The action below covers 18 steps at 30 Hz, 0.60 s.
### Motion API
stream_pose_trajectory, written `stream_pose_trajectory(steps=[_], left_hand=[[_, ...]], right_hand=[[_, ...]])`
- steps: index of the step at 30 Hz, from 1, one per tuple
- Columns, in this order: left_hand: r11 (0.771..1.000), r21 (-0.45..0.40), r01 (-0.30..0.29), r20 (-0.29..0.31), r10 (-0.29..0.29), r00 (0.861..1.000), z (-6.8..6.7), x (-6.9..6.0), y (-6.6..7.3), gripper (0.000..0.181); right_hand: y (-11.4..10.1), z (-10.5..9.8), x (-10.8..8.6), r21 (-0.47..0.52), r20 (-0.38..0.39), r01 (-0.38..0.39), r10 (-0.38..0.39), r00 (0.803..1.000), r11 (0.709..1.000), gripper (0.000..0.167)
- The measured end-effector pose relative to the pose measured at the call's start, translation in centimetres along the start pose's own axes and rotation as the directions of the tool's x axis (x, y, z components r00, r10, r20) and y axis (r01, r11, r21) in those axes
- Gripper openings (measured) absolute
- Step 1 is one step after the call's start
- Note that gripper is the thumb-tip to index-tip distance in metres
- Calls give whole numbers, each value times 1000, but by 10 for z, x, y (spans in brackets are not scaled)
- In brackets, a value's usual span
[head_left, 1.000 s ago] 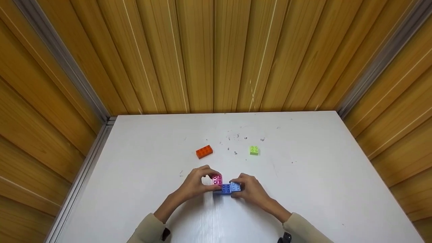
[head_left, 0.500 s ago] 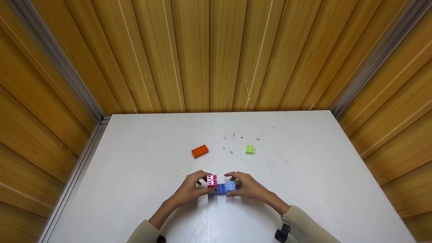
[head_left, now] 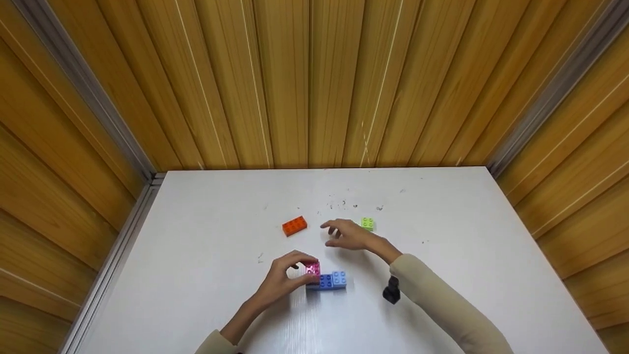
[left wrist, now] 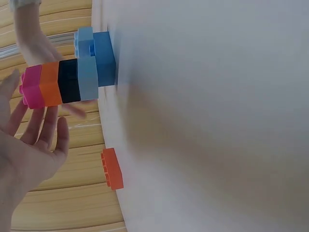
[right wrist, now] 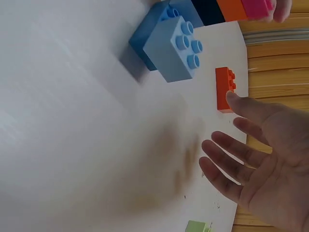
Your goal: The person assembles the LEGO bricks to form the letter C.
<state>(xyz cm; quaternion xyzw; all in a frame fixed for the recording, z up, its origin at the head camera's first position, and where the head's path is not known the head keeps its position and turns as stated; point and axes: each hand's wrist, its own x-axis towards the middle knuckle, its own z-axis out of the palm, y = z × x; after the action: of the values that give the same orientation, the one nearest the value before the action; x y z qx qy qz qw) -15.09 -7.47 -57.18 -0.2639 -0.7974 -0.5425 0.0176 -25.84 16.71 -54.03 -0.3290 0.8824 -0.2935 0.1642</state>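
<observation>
A built toy-brick assembly stands on the white table, with a medium-blue base brick [head_left: 326,281]. A light-blue brick [right wrist: 171,50] sits on the base's right end. On its left end rises a stack of light-blue, black [left wrist: 68,80], orange [left wrist: 49,84] and pink [left wrist: 33,87] bricks. My left hand [head_left: 284,274] holds the top of this stack, thumb and fingers about the pink brick. My right hand [head_left: 350,234] is in the air beyond the assembly, fingers spread and holding nothing. It lies between a red-orange brick [head_left: 295,226] and a lime-green brick [head_left: 367,223].
The red-orange brick lies at an angle on the white table [head_left: 211,221], farther back than the assembly. The lime-green brick is partly hidden behind the right hand and wrist. Wood-look panels [head_left: 295,88] wall the table's back and sides.
My right hand has left the light-blue brick and moved forward, away from the body, in front of the lime-green brick. My left hand stays at the pink brick.
</observation>
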Motion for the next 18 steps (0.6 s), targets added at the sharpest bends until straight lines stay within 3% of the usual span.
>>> stream_pose_trajectory(steps=[5,8,15,18], left_hand=[[1000,27,7,-9,-7,1000,3,1,3,31],[999,40,8,1,-8,1000,4,0,4,31],[999,48,-1,37,-1,999,7,-1,5,34],[999,39,14,38,-15,999,9,-4,4,34]], right_hand=[[-6,14,37,-69,-92,20,-26,995,997,57],[-9,26,50,-112,-118,48,-62,991,992,62],[-6,51,58,-258,-107,136,-168,980,956,50],[-1,59,56,-280,-145,145,-191,971,949,44]])
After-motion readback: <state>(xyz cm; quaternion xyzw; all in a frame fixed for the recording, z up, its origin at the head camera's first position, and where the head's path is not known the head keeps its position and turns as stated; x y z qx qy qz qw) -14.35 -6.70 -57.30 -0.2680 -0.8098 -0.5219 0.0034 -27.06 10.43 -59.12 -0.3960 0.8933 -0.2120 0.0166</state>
